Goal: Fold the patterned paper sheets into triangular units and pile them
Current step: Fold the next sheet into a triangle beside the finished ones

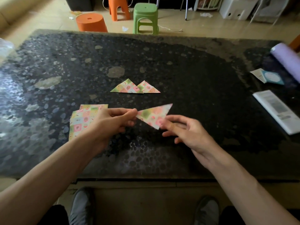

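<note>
Left hand point(116, 120): pinching folded triangle point(154, 116) at its left tip. Rt hand point(183, 132): touching lower corner, grip unclear (blur). Finished units point(135, 87): lying straight ahead on worktop point(203, 70), nearer left.

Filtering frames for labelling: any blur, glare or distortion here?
Head view: motion blur smears the right hand and the folded triangle; the left hand pinching its tip is sharper; glare washes the table on the left; wide-angle bows the table's far edge.

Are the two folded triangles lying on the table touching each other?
Touching. The head view shows a corner of the left triangle lying over the right triangle, with no gap between them.
</note>
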### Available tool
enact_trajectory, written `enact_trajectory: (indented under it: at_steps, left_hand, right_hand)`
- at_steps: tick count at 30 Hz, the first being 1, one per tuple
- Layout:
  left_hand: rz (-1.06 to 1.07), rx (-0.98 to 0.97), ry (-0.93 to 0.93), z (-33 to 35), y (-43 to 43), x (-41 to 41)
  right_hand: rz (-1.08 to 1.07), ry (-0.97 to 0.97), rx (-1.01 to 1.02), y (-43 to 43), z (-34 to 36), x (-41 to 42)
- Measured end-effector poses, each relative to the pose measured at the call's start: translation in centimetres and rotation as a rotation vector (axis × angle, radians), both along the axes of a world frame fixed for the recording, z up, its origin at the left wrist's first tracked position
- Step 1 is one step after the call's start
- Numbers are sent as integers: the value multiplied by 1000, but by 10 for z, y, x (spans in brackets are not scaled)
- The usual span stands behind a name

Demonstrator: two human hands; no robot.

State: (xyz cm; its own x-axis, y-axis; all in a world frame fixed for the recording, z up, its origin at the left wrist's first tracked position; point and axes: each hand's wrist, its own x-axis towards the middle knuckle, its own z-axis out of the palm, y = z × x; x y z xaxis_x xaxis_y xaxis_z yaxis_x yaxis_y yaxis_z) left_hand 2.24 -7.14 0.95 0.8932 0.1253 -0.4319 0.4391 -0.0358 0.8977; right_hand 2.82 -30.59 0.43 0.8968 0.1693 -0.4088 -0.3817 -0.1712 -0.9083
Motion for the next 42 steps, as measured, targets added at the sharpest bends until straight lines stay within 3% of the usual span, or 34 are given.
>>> enact_trajectory:
  at_steps: [4,8,14,18,22,25,31,36,42]
  left_hand:
    - [51,-87,53,-2,-9,-6]
    - [-23,-40,73,2,-15,-11]
    - [-459,143,92,8,-19,-15]
    - [-277,76,42,5,-15,-9]
    - [-22,8,-4,2,-15,-6]
    - [74,-61,10,3,-15,-3]
    - [127,-82,-6,-3,-5,4]
    - [20,269,-155,-5,2,3]
    - [-7,256,-214,-8,5,6]
  right_hand:
    - [17,31,91,15,-5,-8]
    - [-146,-32,119,20,-8,-5]
    - [-204,-87,23,22,-12,0]
    - [-49,-133,-17,24,-11,4]
    - [60,-30,-11,33,-9,7]
    - [6,-98,-17,42,-11,5]
    - [-163,-265,-115,47,-18,38]
    - [-175,-325,-268,47,-30,91]
    - [-149,-421,-467,50,-37,123]
